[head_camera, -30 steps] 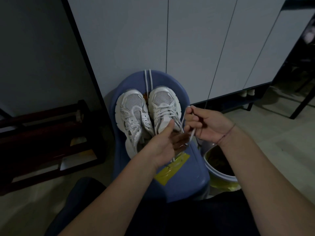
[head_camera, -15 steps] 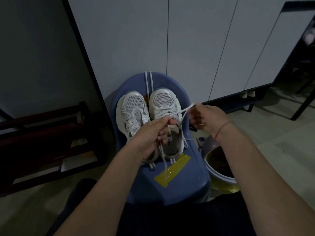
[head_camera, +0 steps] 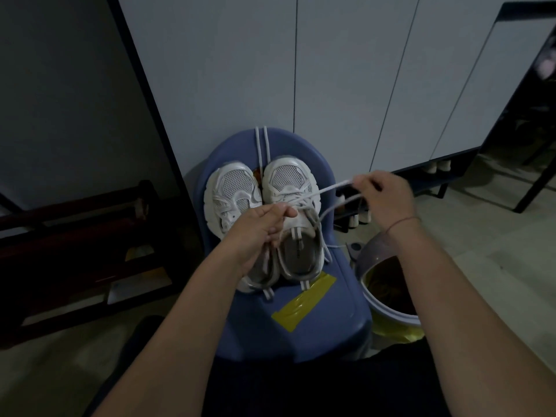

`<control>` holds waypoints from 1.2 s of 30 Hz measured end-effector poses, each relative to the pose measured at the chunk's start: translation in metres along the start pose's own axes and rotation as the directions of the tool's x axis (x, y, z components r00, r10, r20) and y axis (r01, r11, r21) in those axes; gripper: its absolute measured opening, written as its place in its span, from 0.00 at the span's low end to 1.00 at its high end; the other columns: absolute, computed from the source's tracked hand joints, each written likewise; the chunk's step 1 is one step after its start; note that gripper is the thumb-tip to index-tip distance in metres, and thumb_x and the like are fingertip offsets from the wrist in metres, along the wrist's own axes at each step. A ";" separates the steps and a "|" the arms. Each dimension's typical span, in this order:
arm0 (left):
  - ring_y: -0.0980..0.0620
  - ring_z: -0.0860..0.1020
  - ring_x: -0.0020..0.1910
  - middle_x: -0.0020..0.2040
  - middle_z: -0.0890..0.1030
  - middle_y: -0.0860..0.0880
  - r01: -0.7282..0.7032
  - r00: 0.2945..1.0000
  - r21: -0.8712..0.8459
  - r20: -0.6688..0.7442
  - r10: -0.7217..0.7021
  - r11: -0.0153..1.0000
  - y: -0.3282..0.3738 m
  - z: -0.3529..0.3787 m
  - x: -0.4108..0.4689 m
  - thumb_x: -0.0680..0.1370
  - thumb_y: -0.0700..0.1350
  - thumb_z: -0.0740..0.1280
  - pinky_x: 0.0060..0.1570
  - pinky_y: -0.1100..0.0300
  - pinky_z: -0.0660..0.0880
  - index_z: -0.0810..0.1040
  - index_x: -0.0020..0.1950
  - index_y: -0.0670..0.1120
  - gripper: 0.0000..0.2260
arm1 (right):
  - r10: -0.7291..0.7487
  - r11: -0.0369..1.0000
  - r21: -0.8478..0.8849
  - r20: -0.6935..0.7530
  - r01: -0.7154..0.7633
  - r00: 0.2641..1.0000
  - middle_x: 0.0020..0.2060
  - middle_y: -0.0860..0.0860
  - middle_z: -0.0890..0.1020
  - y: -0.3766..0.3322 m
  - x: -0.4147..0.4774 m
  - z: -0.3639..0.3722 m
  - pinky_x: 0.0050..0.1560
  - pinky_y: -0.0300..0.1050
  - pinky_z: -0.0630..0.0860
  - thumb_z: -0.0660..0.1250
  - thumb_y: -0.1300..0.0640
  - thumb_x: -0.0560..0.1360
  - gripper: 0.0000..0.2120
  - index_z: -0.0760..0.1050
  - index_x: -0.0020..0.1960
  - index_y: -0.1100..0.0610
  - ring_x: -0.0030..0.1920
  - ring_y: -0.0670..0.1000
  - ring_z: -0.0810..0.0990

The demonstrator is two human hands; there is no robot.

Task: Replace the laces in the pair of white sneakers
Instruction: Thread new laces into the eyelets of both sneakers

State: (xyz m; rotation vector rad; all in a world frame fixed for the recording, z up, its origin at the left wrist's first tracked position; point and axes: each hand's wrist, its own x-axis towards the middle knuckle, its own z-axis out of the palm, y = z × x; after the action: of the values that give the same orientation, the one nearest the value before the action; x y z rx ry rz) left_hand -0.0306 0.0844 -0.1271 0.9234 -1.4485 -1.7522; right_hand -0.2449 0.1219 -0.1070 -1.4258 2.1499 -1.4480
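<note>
The left hand [head_camera: 258, 233] is pinching the lace [head_camera: 334, 189] over the laced sneaker [head_camera: 287, 179] on the blue stool [head_camera: 331, 326] while the right hand [head_camera: 382, 197] is holding its end taut sideways, so a hard tug is risking dragging that shoe toward the bin [head_camera: 371, 248].

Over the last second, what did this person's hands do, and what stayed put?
The left hand, open a second ago, moved onto the laced sneaker and now grips one strand of the lace at the tongue. The right hand, pinching the lace throughout, drew away to the right, pulling it taut. That sneaker, the other sneaker, the blue stool and the spare laces stayed put.
</note>
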 end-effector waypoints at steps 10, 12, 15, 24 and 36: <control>0.60 0.61 0.23 0.25 0.63 0.55 -0.012 1.000 0.166 -0.014 0.014 0.986 -0.003 0.006 0.000 0.83 0.46 0.59 0.29 0.67 0.62 0.79 0.43 0.46 0.13 | -0.221 0.974 0.130 0.404 0.183 0.888 0.51 0.45 0.79 -0.016 -0.026 0.029 0.52 0.37 0.74 0.66 0.60 0.76 0.14 0.75 0.61 0.55 0.46 0.42 0.77; 0.60 0.60 0.24 0.25 0.63 0.54 -0.019 1.000 0.142 -0.007 0.020 0.990 -0.003 0.009 -0.001 0.83 0.45 0.59 0.29 0.66 0.60 0.78 0.44 0.45 0.12 | -0.254 0.966 0.160 0.481 0.201 0.839 0.44 0.44 0.81 -0.018 -0.034 0.038 0.48 0.32 0.75 0.67 0.58 0.76 0.08 0.79 0.54 0.53 0.43 0.39 0.79; 0.59 0.62 0.24 0.25 0.64 0.54 -0.006 1.000 0.159 -0.018 0.009 0.987 -0.003 0.008 0.000 0.83 0.45 0.59 0.31 0.65 0.63 0.79 0.44 0.44 0.12 | -0.237 0.966 0.180 0.336 0.185 0.911 0.37 0.46 0.81 -0.017 -0.027 0.032 0.41 0.25 0.71 0.69 0.61 0.74 0.02 0.80 0.44 0.56 0.37 0.36 0.77; 0.61 0.71 0.25 0.28 0.75 0.51 0.000 0.998 0.238 -0.061 0.015 0.971 -0.005 0.010 0.000 0.82 0.45 0.62 0.31 0.70 0.70 0.82 0.41 0.46 0.13 | -0.261 0.965 0.068 0.351 0.254 0.899 0.46 0.46 0.78 -0.012 -0.022 0.025 0.43 0.23 0.70 0.68 0.62 0.75 0.09 0.79 0.54 0.55 0.38 0.37 0.75; 0.56 0.66 0.20 0.22 0.73 0.51 0.276 0.838 -0.252 -0.410 -0.361 0.927 -0.017 0.027 0.002 0.78 0.55 0.68 0.23 0.65 0.65 0.75 0.31 0.44 0.20 | -0.151 0.986 0.109 0.293 0.124 0.944 0.35 0.48 0.81 0.000 -0.014 0.042 0.42 0.31 0.74 0.71 0.63 0.72 0.01 0.81 0.42 0.59 0.36 0.40 0.77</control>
State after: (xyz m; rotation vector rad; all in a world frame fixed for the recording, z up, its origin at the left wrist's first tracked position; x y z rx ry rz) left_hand -0.0560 0.0994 -0.1408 1.4239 -0.8510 -1.7110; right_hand -0.2129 0.1068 -0.1330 -1.6689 1.8120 -1.2545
